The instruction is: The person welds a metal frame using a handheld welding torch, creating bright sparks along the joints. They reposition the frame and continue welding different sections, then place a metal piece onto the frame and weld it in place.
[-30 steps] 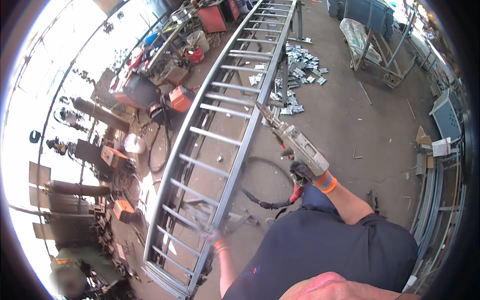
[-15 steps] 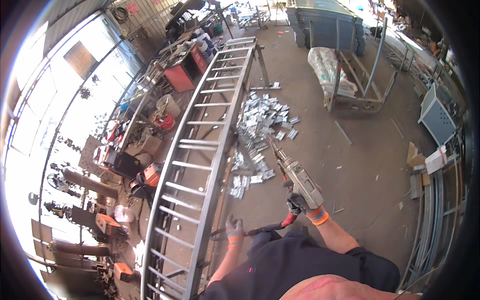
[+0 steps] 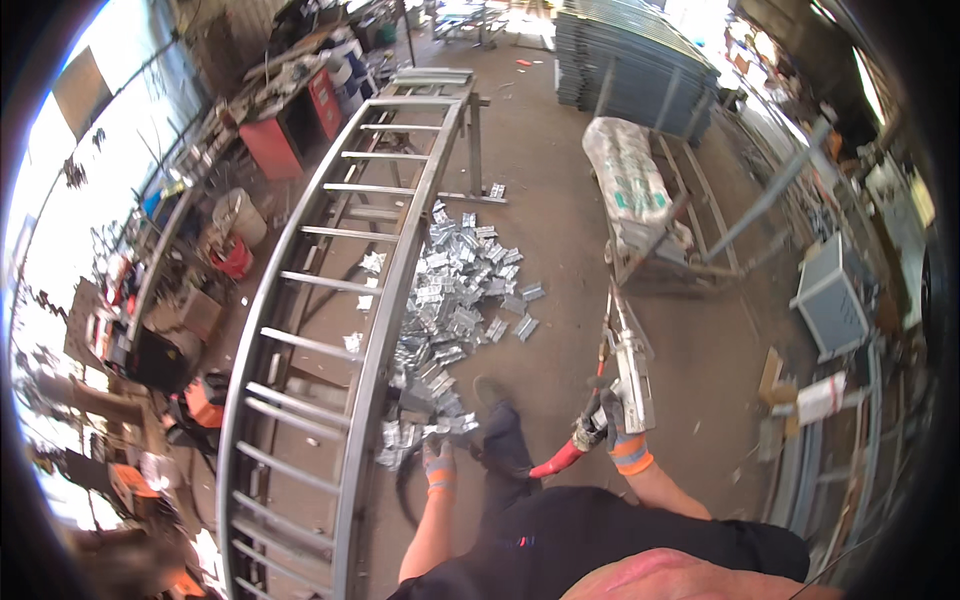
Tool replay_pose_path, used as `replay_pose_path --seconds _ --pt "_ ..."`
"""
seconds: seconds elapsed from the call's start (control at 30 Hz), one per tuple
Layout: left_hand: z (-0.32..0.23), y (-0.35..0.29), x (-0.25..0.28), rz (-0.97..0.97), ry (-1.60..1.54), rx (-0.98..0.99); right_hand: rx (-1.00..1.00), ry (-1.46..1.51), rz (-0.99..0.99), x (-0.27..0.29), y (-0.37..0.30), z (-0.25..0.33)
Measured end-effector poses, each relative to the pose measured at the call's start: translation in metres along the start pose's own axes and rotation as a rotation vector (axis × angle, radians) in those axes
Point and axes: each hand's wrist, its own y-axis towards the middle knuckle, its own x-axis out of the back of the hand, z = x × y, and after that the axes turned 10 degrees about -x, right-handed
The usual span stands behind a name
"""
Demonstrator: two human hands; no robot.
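My right hand, in a dark glove with an orange cuff, is closed round a gun-shaped silver tool. The tool's long narrow nose points away from me, and a red sleeve hangs from its grip side. My left hand, gloved alike, is beside the rail of a long silver metal ladder-like frame. Its fingers stretch forward and hold nothing that I can see. Just beyond them spreads a heap of small bright metal pieces on the floor.
Ahead right, a metal trolley frame carries a whitish sack. Behind it rises a stack of grey panels. A grey box and long metal bars line the right; a red cabinet and cluttered bench stand left.
My view has turned and moved forward. The metal heap is now nearer my left hand. The tool in my right hand points more steeply up the picture, toward the trolley.
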Motion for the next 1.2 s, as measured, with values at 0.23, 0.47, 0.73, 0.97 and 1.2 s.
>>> replay_pose_path --seconds 0.23,0.47,0.73,0.97,1.2 --pt "0.056 0.254 -0.173 0.290 0.356 0.196 0.232 -0.773 -0.284 0.036 0.283 -0.032" --pt "0.129 0.444 -0.300 0.606 0.795 0.114 -0.258 -0.489 -0.062 0.061 0.482 -0.167" --pt "0.255 0.561 -0.399 0.878 1.555 -0.502 -0.662 -0.118 0.219 0.075 0.599 -0.327" --pt "0.336 0.648 -0.415 1.168 1.781 -0.794 -0.763 -0.105 0.241 0.106 0.627 -0.368" --pt "0.362 0.666 -0.385 1.404 1.864 -0.845 -0.665 -0.062 0.165 0.125 0.649 -0.368"
